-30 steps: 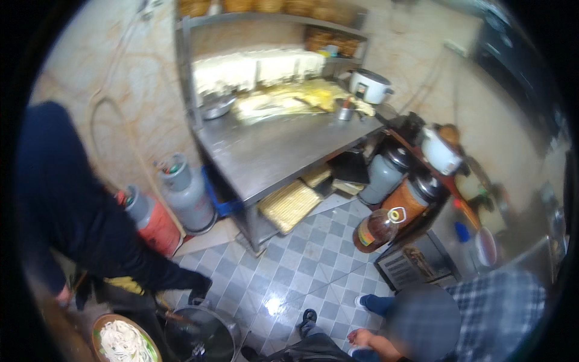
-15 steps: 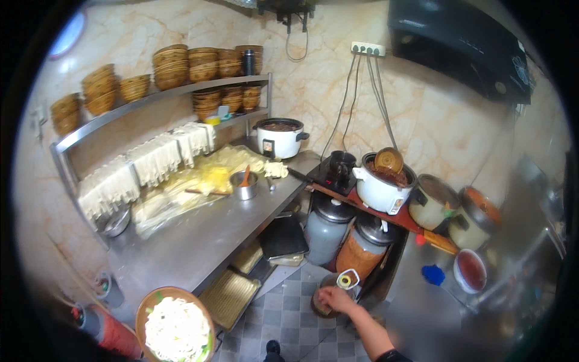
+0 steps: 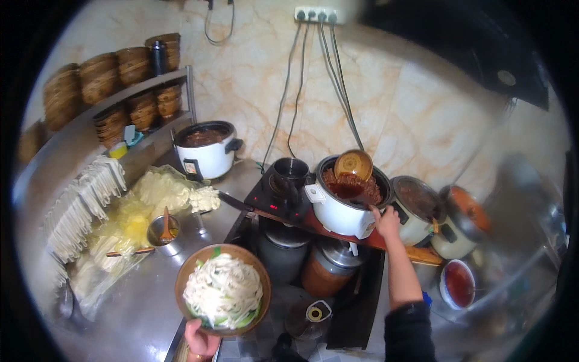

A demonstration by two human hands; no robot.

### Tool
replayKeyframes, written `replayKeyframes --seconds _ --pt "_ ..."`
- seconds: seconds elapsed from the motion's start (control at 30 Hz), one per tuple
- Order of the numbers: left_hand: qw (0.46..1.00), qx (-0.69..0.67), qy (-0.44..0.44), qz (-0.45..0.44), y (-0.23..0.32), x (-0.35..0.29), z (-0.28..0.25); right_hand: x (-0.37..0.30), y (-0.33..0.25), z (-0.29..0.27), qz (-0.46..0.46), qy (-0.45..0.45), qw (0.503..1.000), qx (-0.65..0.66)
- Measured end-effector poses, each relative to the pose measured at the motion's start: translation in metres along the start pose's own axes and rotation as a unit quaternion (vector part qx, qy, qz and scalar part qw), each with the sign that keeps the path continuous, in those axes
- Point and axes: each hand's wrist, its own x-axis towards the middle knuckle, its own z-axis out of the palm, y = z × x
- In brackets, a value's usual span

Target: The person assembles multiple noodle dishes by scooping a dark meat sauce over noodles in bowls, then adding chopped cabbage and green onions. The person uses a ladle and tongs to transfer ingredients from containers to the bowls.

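My left hand (image 3: 202, 339) grips the near rim of a brown bowl (image 3: 183, 283). White noodles (image 3: 224, 283) heap in it, with green leaves around them. At the near right rim of a white electric cooker (image 3: 333, 214), my right hand (image 3: 388, 221) has its fingers closed; what they hold, possibly a dark handle, does not show clearly. Dark reddish minced food (image 3: 369, 192) fills the cooker. A small brown patterned bowl (image 3: 354, 164) sits tilted in it against the far side.
Left of the cooker, a dark pot (image 3: 291, 174) stands on a black hob. More food pots (image 3: 416, 208) and a bowl of red liquid (image 3: 458, 285) are at right. The steel table holds a metal pot (image 3: 164, 238) with a spatula. A bottle (image 3: 306, 323) stands on the floor.
My right hand has left the bottle on the floor and risen to the cooker's rim. The noodle bowl has come further into view, higher and to the right, with my left hand now visible.
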Motion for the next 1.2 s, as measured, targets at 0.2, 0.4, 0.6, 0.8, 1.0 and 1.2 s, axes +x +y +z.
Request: replayKeyframes --seconds 0.2,0.4,0.6,0.8,1.0,1.2 --pt "0.999 0.036 -0.021 0.026 -0.066 0.141 0.057 0.139 -0.033 0.041 0.121 -0.184 0.976 0.004" --pt "0.992 0.054 -0.046 -0.1 -0.104 0.252 0.058 0.18 -0.033 0.036 -0.179 -0.201 0.94 -0.208" --pt "0.969 0.005 -0.084 -0.231 -0.152 0.359 0.038 0.203 -0.033 0.075 -0.189 -0.323 0.918 -0.13" --pt "0.935 0.004 -0.093 -0.343 -0.173 0.421 0.03 0.219 -0.022 0.108 0.013 -0.429 0.896 0.119" --pt "0.941 -0.006 -0.111 -0.319 -0.184 0.437 0.059 0.212 -0.009 0.107 0.294 -0.43 0.782 0.341" --pt "0.945 0.01 -0.105 -0.309 -0.195 0.431 0.076 0.193 0.012 0.086 0.384 -0.397 0.681 0.48"
